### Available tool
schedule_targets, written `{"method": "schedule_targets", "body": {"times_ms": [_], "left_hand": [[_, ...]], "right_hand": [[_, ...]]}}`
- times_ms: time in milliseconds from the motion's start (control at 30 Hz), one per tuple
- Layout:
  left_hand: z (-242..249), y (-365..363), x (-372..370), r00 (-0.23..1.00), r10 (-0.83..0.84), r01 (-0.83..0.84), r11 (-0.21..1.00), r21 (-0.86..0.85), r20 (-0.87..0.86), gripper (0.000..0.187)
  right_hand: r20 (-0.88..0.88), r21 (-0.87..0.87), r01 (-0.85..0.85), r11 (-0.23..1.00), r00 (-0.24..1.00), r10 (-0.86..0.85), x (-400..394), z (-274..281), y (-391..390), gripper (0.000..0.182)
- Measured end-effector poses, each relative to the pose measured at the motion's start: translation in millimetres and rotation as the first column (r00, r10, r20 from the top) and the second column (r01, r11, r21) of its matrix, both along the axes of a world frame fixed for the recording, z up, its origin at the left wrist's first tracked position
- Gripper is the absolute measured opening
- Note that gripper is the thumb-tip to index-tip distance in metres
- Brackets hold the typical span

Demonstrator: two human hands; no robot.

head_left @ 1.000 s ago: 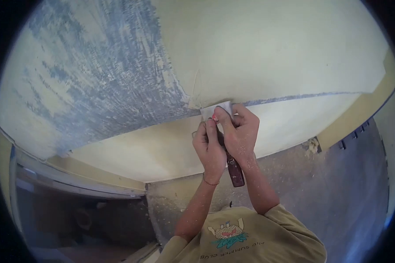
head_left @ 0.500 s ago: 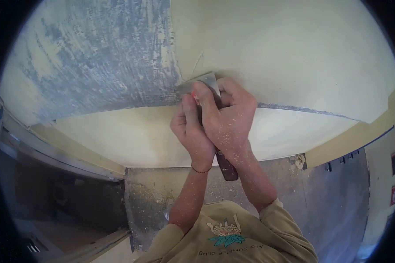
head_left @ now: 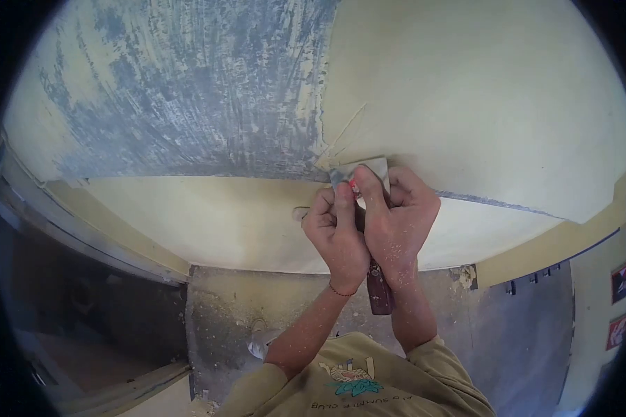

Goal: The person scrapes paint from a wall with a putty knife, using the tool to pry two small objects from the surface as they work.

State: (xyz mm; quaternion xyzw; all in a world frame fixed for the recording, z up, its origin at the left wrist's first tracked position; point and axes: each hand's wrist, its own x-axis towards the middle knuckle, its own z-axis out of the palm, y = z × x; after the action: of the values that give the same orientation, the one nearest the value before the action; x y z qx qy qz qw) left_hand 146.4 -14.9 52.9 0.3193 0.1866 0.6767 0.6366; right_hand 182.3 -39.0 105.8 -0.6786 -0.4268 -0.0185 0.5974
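A paint scraper with a wide metal blade (head_left: 379, 165) and a long dark handle (head_left: 378, 292) is held in both hands. My left hand (head_left: 337, 240) is closed round it from the left, thumb up near a red mark by the blade. My right hand (head_left: 403, 222) grips from the right, thumb pressed on the blade. The blade's left corner lies at cream paint (head_left: 459, 104), beside the bared grey patch (head_left: 209, 90). A lifted paint flake (head_left: 325, 160) stands at that corner, with a thin raised strip (head_left: 351, 124) above. Pale specks dot my right hand and forearm.
The painted surface ends at a lower edge (head_left: 497, 203), with a pale wall (head_left: 229, 229) below. Paint chips litter the grey floor (head_left: 292, 306). A dark opening (head_left: 97, 292) is at left; framed pictures (head_left: 620, 330) hang at right.
Both hands and the scraper sit further right and lower in view, partly because the view shifted. The blade is slightly further right of the grey patch's edge, and a paint flake now stands out there.
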Motion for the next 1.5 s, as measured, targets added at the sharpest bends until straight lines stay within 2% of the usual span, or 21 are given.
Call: {"method": "schedule_targets", "body": {"times_ms": [100, 167, 267, 300, 367, 433, 533, 633, 700, 800, 900, 1000, 1067, 1167, 1200, 1267, 1433, 1500], "left_hand": [[10, 3, -2, 0.999, 0.015, -0.017, 0.999, -0.039, -0.041, 0.032], [15, 3, -3, 0.999, 0.024, -0.025, 0.999, -0.031, -0.031, 0.032], [10, -1, -2, 0.999, -0.004, 0.001, 0.997, -0.074, -0.036, 0.032], [4, -3, 3, 0.999, -0.037, 0.038, 0.997, -0.059, 0.023, 0.033], [-1, -8, -3, 0.998, -0.06, 0.062, 0.997, -0.05, 0.022, 0.032], [-2, -9, -2, 0.995, -0.097, 0.097, 0.994, -0.05, 0.019, 0.032], [-4, -10, 0, 0.995, -0.095, 0.096, 0.992, -0.076, 0.019, 0.032], [3, -4, -4, 0.996, -0.056, 0.052, 0.997, -0.058, -0.074, 0.032], [14, 2, -5, 0.996, 0.065, -0.068, 0.996, -0.055, -0.066, 0.032], [18, 5, -9, 0.999, 0.047, -0.048, 0.998, -0.045, -0.018, 0.032], [6, -2, -8, 0.999, -0.017, 0.015, 0.998, -0.062, -0.043, 0.031], [-3, -2, -1, 1.0, -0.025, 0.025, 0.997, -0.067, -0.012, 0.031], [-1, -7, -4, 0.998, -0.055, 0.054, 0.996, -0.073, -0.014, 0.032], [1, -7, -3, 0.997, -0.07, 0.068, 0.995, -0.077, -0.023, 0.033], [1, -6, -3, 0.998, -0.057, 0.054, 0.995, -0.088, -0.028, 0.033], [19, 2, -4, 1.0, -0.026, 0.025, 0.996, -0.085, -0.016, 0.033], [7, 3, -5, 0.999, 0.005, -0.007, 0.999, -0.044, -0.032, 0.034], [0, -2, -4, 0.999, -0.043, 0.041, 0.997, -0.071, -0.019, 0.034]], "right_hand": [[-0.093, 0.029, -0.03, 0.999, 0.995, 0.032, 0, 2, 7, 0.03], [-0.119, 0.15, -0.09, 0.985, 0.987, 0.109, -3, 7, 9, 0.029], [-0.066, 0.158, -0.079, 0.984, 0.994, 0.09, 4, -6, 6, 0.028], [-0.055, 0.172, -0.09, 0.981, 0.993, 0.101, 5, -5, 6, 0.028], [-0.111, 0.081, -0.043, 0.996, 0.992, 0.052, 5, -6, -3, 0.028], [-0.077, 0.082, -0.054, 0.995, 0.995, 0.06, 7, -6, -3, 0.029], [-0.07, 0.099, -0.059, 0.993, 0.995, 0.067, 7, -10, -3, 0.03], [-0.076, 0.119, -0.039, 0.992, 0.996, 0.048, 1, -4, 4, 0.032], [-0.068, 0.093, -0.014, 0.996, 0.998, 0.02, -1, 3, 6, 0.032], [-0.015, 0.136, -0.065, 0.989, 0.998, 0.068, -3, 5, 9, 0.034], [-0.088, 0.194, -0.069, 0.979, 0.992, 0.088, 2, -11, 10, 0.035], [-0.054, 0.14, -0.026, 0.99, 0.998, 0.034, 10, -16, 2, 0.036], [-0.106, -0.006, -0.044, 0.999, 0.993, 0.043, 7, -2, -5, 0.021], [-0.085, -0.041, -0.007, 0.999, 0.996, 0.003, 5, -3, -6, 0.021], [-0.087, -0.036, -0.004, 0.999, 0.996, 0.001, 0, 0, -1, 0.021], [-0.145, 0.207, -0.035, 0.978, 0.987, 0.066, -8, 6, 11, 0.032], [-0.151, 0.177, -0.071, 0.982, 0.984, 0.099, -1, -4, 5, 0.026], [-0.176, 0.186, -0.067, 0.98, 0.979, 0.101, -1, -9, 2, 0.025]]}}
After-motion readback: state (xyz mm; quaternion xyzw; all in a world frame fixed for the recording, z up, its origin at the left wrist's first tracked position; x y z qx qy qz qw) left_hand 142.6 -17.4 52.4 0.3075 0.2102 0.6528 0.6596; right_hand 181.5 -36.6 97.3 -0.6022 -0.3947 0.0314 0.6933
